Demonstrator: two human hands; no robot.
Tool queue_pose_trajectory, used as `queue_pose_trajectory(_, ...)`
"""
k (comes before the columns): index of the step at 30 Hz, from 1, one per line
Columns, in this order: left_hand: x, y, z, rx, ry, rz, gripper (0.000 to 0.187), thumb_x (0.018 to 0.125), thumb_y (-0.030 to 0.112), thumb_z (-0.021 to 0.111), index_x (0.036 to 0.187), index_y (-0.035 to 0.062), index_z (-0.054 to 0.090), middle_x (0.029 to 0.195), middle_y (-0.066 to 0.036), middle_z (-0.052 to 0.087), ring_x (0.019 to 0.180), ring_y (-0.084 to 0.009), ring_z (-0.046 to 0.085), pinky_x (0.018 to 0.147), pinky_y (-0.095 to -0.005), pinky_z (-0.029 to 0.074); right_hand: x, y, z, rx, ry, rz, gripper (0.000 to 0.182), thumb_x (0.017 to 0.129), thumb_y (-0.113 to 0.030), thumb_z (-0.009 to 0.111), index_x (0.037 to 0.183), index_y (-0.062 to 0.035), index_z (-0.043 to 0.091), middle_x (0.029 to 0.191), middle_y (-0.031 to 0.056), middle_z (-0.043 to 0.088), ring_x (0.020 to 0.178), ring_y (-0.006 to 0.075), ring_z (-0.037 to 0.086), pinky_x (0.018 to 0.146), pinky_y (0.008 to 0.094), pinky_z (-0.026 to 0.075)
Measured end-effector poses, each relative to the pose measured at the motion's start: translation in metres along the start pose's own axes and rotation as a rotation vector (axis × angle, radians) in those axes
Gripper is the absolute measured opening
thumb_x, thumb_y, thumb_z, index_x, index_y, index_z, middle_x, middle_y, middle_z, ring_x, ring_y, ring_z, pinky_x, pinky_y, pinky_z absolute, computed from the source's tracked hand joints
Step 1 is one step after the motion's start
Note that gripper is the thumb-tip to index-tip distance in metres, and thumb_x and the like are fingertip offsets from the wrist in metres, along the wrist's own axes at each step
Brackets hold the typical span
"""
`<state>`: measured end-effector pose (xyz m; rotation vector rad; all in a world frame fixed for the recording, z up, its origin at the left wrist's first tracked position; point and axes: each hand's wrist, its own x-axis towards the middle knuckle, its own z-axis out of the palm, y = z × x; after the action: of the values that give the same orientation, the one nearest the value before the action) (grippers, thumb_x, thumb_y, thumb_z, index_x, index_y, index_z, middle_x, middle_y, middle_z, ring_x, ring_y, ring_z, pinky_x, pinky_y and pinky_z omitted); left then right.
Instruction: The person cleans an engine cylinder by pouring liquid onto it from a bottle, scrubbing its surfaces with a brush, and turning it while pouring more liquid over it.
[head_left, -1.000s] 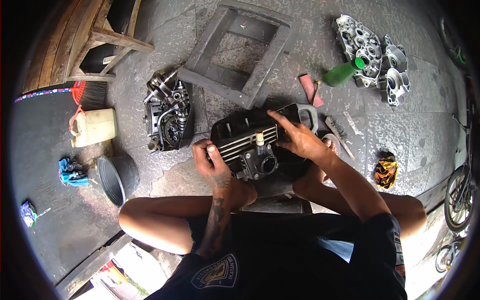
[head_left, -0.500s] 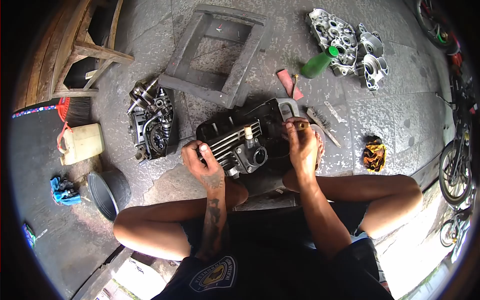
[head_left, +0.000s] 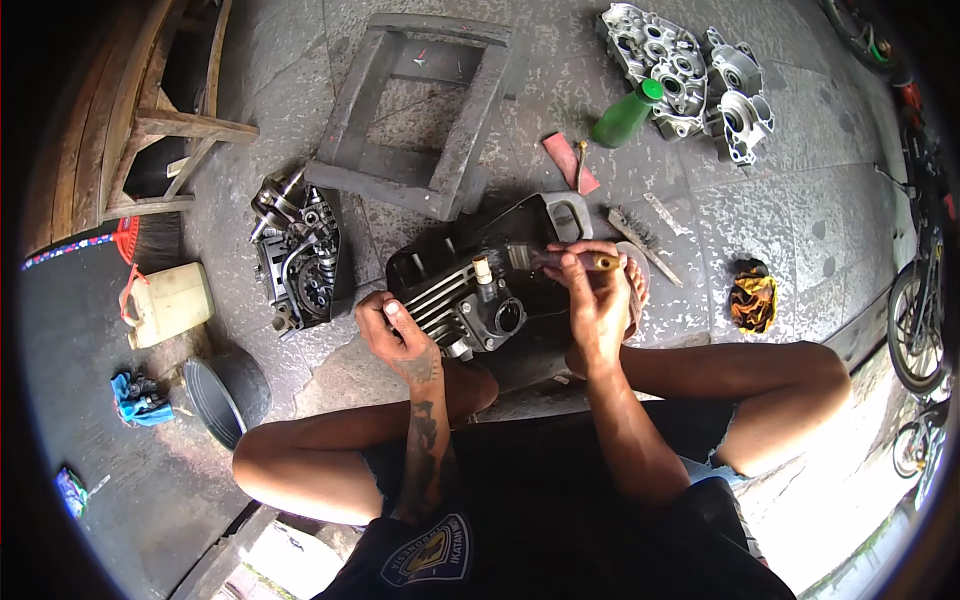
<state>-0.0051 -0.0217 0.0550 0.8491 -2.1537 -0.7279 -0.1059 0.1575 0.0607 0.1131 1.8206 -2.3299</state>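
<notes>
My left hand (head_left: 402,345) is wrapped round the left end of a finned metal engine cylinder head (head_left: 492,322), tilted over a black tub (head_left: 515,222). A pale cork-like plug (head_left: 482,268) sticks up from the head. My right hand (head_left: 596,305) grips a paintbrush (head_left: 588,261) by its handle, with the bristles pointing left, close beside the head and over the tub. The tub's grey handle (head_left: 568,216) shows past my right fingers. My left fingertips are partly hidden behind the head.
A partly assembled engine (head_left: 300,255) lies left of a wooden frame (head_left: 440,190). Far right are bare engine cases (head_left: 665,65) and a green bottle (head_left: 627,115). A wire brush (head_left: 645,240) and yellow-black rag (head_left: 753,300) lie right; a bucket (head_left: 225,395) and jerrycan (head_left: 172,305) stand left.
My right hand has turned the paintbrush so its bristles now show beside the cylinder head. The left hand still holds the head; the whole view has shifted slightly.
</notes>
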Motion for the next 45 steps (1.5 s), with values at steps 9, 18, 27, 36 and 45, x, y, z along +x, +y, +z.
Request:
queue_pose_trajectory(9, 0.0, 0.0, 0.003, -0.054, 0.037, -0.091, 0.037, 0.099, 0.031, 0.042, 0.087, -0.0027, 0.051, 0.085, -0.016, 0.05, 0.08, -0.0308, 0.048, 0.075, -0.0418, 0.039, 0.004, -0.018, 0.003, 0.109, 0.002, 0.135, 0.012, 0.096, -0.008, 0.062, 0.105, -0.0015, 0.057, 0.093, 0.0103, 0.068, 0.085, 0.015, 0.067, 0.077, 0.0281, 0.058)
queue_pose_trajectory(18, -0.003, -0.003, 0.001, -0.077, 0.023, -0.105, 0.039, 0.1, 0.033, 0.042, 0.089, -0.0031, 0.05, 0.086, -0.015, 0.049, 0.081, -0.0293, 0.048, 0.075, -0.0408, 0.039, 0.003, -0.025, 0.005, -0.177, 0.029, -0.022, 0.008, 0.096, -0.008, 0.061, 0.101, -0.0018, 0.059, 0.089, 0.009, 0.069, 0.084, 0.0123, 0.067, 0.074, 0.0261, 0.057)
queue_pose_trajectory(27, -0.004, -0.004, 0.003, -0.041, 0.018, -0.037, 0.042, 0.1, 0.037, 0.041, 0.091, -0.0027, 0.053, 0.088, -0.015, 0.052, 0.084, -0.0312, 0.05, 0.077, -0.0422, 0.039, 0.011, -0.017, -0.004, -0.266, 0.02, -0.032, 0.008, 0.095, -0.007, 0.062, 0.1, -0.0008, 0.059, 0.092, 0.0094, 0.07, 0.083, 0.0125, 0.066, 0.078, 0.0264, 0.056)
queue_pose_trajectory(36, 0.001, 0.006, 0.004, 0.003, 0.023, 0.051, 0.057, 0.1, 0.044, 0.025, 0.089, -0.0039, 0.055, 0.085, -0.019, 0.051, 0.081, -0.0345, 0.051, 0.076, -0.0432, 0.038, -0.012, -0.096, 0.043, -0.055, -0.238, -0.022, 0.011, 0.094, -0.002, 0.061, 0.102, 0.0032, 0.057, 0.099, 0.0169, 0.07, 0.09, 0.019, 0.07, 0.079, 0.0295, 0.058)
queue_pose_trajectory(45, 0.002, 0.011, 0.0, 0.076, -0.03, 0.024, 0.047, 0.1, 0.032, 0.025, 0.094, -0.0015, 0.057, 0.091, -0.018, 0.054, 0.089, -0.0355, 0.05, 0.085, -0.0445, 0.036, -0.002, -0.08, 0.062, -0.344, -0.41, -0.107, 0.008, 0.094, -0.001, 0.062, 0.101, 0.0024, 0.059, 0.096, 0.0113, 0.071, 0.087, 0.011, 0.067, 0.075, 0.0241, 0.056)
